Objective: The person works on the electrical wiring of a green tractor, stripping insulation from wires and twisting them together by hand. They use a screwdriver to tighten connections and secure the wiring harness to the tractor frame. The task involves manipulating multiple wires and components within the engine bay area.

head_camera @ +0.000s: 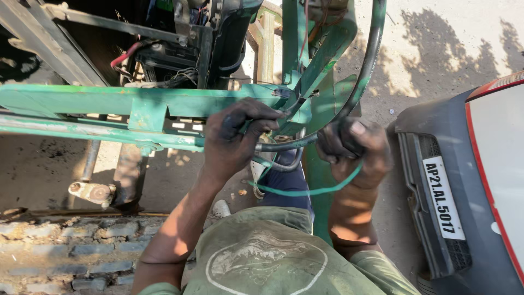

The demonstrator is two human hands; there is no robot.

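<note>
While the left hand point(234, 139) grips the dark cable point(284, 145) against the green frame point(109, 101), the right hand point(352, 147) closes on the cable's bend and a thin green strip point(305, 191); steady counter-tension from both hands probably prevents kinking at the bracket.

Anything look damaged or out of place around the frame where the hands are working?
The green frame has worn, chipped paint, and loose wires lie tangled above it. A green strap hangs slack below the right hand; the left hand grips the black hose. Nothing looks broken.
</note>
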